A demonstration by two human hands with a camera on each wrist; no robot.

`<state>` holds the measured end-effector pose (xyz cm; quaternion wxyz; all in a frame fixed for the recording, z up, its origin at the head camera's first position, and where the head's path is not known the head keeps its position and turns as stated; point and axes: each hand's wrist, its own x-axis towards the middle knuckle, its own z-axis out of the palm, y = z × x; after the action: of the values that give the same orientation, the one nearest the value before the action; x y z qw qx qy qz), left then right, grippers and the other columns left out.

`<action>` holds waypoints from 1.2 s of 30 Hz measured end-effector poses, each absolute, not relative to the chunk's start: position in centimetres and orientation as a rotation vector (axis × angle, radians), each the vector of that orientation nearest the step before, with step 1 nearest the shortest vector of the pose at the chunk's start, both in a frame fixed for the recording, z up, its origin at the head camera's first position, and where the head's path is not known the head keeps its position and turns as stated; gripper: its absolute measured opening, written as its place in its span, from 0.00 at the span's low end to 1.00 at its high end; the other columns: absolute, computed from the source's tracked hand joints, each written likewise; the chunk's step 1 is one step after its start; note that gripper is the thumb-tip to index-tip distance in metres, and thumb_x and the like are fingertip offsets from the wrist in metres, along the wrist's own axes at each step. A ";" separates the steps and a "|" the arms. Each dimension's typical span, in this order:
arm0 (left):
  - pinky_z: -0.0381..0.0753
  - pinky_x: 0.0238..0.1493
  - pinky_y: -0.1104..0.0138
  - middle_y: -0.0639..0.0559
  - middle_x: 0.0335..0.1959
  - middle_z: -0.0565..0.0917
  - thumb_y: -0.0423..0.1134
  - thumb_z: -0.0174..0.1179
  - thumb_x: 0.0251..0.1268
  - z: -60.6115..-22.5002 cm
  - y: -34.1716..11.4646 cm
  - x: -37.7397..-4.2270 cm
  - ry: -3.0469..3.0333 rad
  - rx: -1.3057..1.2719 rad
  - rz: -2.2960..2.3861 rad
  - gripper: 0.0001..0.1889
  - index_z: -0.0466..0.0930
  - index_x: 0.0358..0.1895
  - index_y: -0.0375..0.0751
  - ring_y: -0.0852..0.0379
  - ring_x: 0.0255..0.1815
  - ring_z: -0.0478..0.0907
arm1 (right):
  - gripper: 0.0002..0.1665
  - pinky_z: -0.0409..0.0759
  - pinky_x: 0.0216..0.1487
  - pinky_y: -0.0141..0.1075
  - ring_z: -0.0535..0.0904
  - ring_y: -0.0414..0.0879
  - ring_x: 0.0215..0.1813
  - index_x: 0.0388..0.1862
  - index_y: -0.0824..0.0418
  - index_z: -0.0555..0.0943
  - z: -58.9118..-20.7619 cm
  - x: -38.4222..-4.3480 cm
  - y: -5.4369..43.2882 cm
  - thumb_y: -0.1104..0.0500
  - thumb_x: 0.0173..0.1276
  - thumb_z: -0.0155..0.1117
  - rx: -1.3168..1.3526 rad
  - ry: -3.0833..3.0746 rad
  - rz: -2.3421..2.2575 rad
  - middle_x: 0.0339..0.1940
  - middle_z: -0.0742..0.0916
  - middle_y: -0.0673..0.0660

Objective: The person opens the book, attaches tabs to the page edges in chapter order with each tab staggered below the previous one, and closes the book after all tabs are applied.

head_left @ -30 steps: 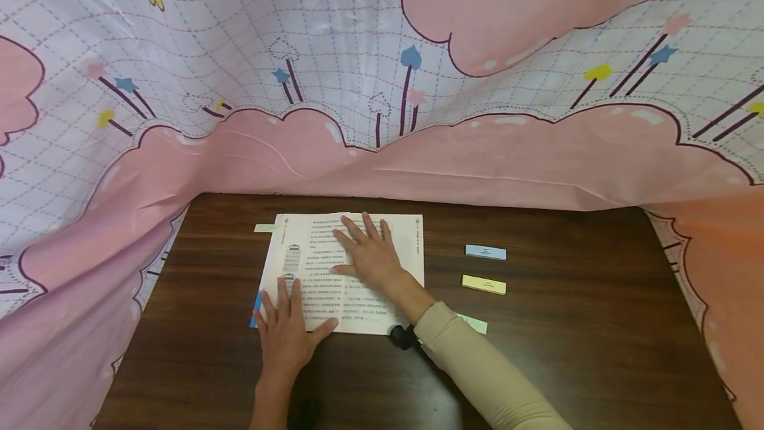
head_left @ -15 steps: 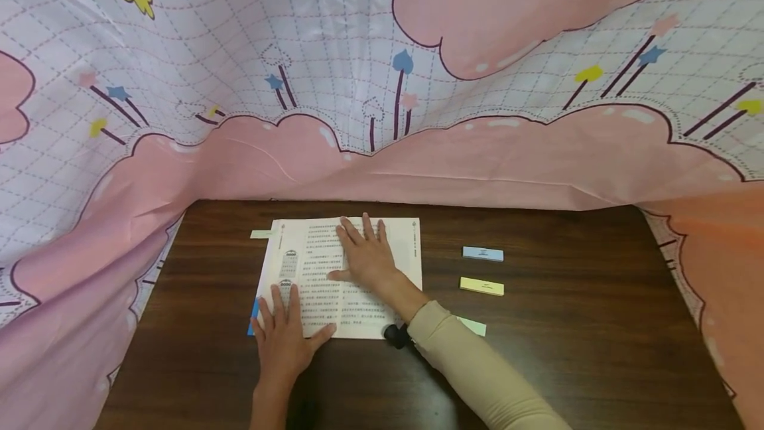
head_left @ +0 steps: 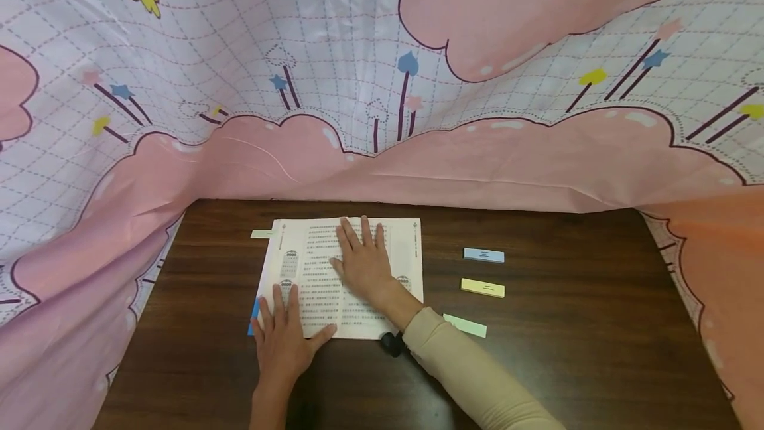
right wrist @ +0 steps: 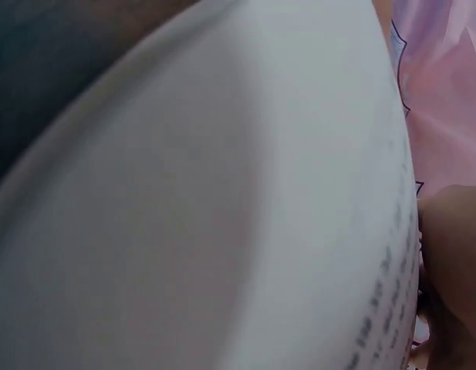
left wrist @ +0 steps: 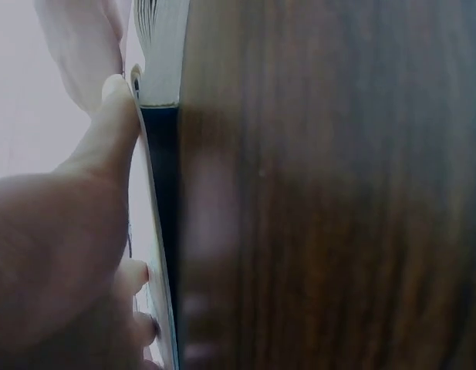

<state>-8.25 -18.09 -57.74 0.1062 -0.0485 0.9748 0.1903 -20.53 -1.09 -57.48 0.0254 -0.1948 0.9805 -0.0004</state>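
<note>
An open book (head_left: 322, 257) with printed pages lies on the dark wooden table, a blue corner of its cover showing at the lower left. My left hand (head_left: 283, 340) rests on the lower part of the left page, fingers spread and thumb near the bottom edge. In the left wrist view, that thumb lies on the page beside the book's thick page edges (left wrist: 162, 54). Across the gutter and right page, my right hand (head_left: 364, 267) lies flat with its fingers pointing away from me. The right wrist view shows the curved white page (right wrist: 222, 193) up close.
To the right of the book lie a blue strip (head_left: 483, 255), a yellow strip (head_left: 482, 287) and a pale green strip (head_left: 465, 326). Another pale strip (head_left: 260, 233) sticks out at the book's upper left. A patterned pink and white cloth (head_left: 382, 171) borders the table (head_left: 567, 350).
My right hand has shifted slightly down and left on the page, its thumb closer to the fingers. More of the green strip shows beside the sleeve. My left hand stays in place.
</note>
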 end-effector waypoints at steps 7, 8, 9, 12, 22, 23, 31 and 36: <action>0.37 0.69 0.30 0.32 0.80 0.40 0.72 0.66 0.48 -57.1 -17.8 -8.4 2.895 -0.185 0.605 0.62 0.48 0.80 0.41 0.27 0.77 0.30 | 0.45 0.40 0.75 0.64 0.39 0.63 0.81 0.82 0.55 0.47 -57.7 -20.7 -0.9 0.31 0.77 0.34 -0.593 3.002 -0.074 0.83 0.49 0.53; 0.37 0.69 0.30 0.32 0.80 0.41 0.72 0.68 0.47 -57.0 -17.7 -8.5 2.894 -0.199 0.623 0.62 0.49 0.80 0.41 0.26 0.77 0.31 | 0.46 0.40 0.74 0.65 0.39 0.63 0.81 0.82 0.56 0.48 -57.8 -20.7 -0.7 0.31 0.77 0.34 -0.591 3.001 -0.101 0.83 0.49 0.53; 0.38 0.69 0.30 0.31 0.79 0.42 0.71 0.69 0.46 -56.9 -17.6 -8.5 2.895 -0.211 0.636 0.62 0.51 0.79 0.40 0.26 0.77 0.32 | 0.46 0.39 0.74 0.65 0.38 0.63 0.81 0.82 0.56 0.47 -57.8 -20.6 -0.6 0.31 0.77 0.34 -0.589 2.994 -0.132 0.83 0.49 0.53; 0.46 0.69 0.31 0.28 0.78 0.48 0.64 0.73 0.48 -56.4 -17.3 -8.8 2.933 -0.245 0.677 0.56 0.60 0.75 0.36 0.23 0.76 0.40 | 0.46 0.40 0.75 0.64 0.38 0.62 0.81 0.82 0.56 0.47 -57.6 -20.2 -0.2 0.31 0.77 0.34 -0.591 2.983 -0.206 0.83 0.49 0.53; 0.72 0.54 0.45 0.36 0.62 0.74 0.43 0.76 0.54 -55.3 -15.9 -10.1 3.204 -0.255 0.898 0.26 0.83 0.56 0.36 0.35 0.57 0.71 | 0.48 0.41 0.76 0.61 0.40 0.62 0.81 0.82 0.56 0.48 -57.3 -19.4 2.0 0.29 0.75 0.37 -0.624 2.988 -0.293 0.83 0.50 0.55; 0.72 0.53 0.45 0.36 0.62 0.74 0.41 0.76 0.54 -55.3 -15.7 -10.2 3.209 -0.239 0.918 0.25 0.83 0.55 0.36 0.36 0.56 0.71 | 0.48 0.41 0.76 0.61 0.40 0.62 0.81 0.82 0.56 0.48 -57.3 -19.3 2.1 0.28 0.75 0.38 -0.633 2.991 -0.297 0.83 0.51 0.56; 0.75 0.45 0.52 0.40 0.61 0.76 0.36 0.74 0.55 -55.0 -14.4 -10.7 3.200 -0.204 1.011 0.22 0.84 0.54 0.38 0.42 0.51 0.72 | 0.49 0.42 0.77 0.60 0.42 0.64 0.80 0.81 0.56 0.52 -57.1 -19.0 2.7 0.29 0.73 0.43 -0.658 3.020 -0.341 0.82 0.53 0.60; 0.75 0.46 0.51 0.40 0.61 0.77 0.37 0.73 0.57 -54.4 -13.5 -10.8 3.176 -0.204 1.050 0.21 0.84 0.54 0.38 0.42 0.52 0.73 | 0.49 0.43 0.77 0.60 0.44 0.65 0.80 0.81 0.56 0.55 -57.3 -18.7 3.2 0.29 0.72 0.45 -0.649 3.031 -0.387 0.81 0.54 0.62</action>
<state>-10.79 -13.51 -54.42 -0.1046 -0.0606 0.9425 0.3116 -18.69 3.18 -57.29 0.0087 -0.2078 0.9702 -0.1240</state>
